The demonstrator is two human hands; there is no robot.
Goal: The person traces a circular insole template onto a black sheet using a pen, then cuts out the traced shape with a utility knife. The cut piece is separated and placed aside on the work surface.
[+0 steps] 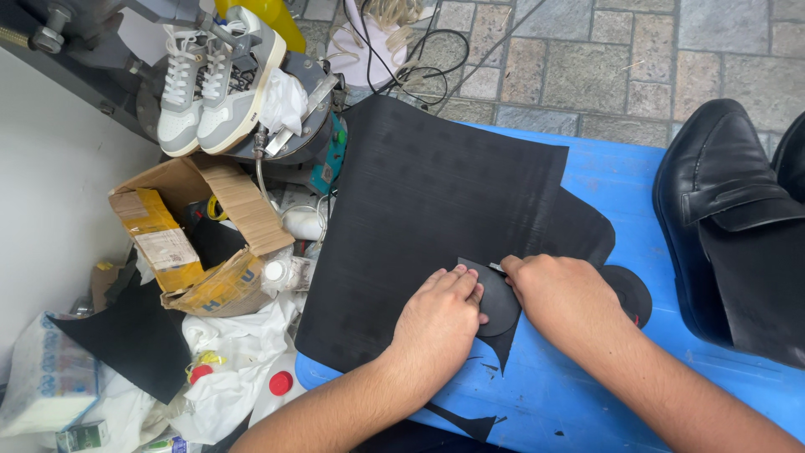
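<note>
Blue worktop over grey stone paving carries a black rubber sheet. Left hand presses flat on a dark disc; right hand pinches a blade. Cardboard box and sneakers crowd the left.

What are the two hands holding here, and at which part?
The left hand presses flat on the large black rubber sheet, fingertips at the edge of a round black cut piece. The right hand grips something at that edge; what it is cannot be told.

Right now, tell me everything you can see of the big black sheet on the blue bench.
The black sheet looks like thin, matte rubber with a faint grid texture. It lies flat on the blue bench, its upper-left part overhanging. The left hand presses its lower right edge, the right hand alongside, beside a round black piece.
</note>
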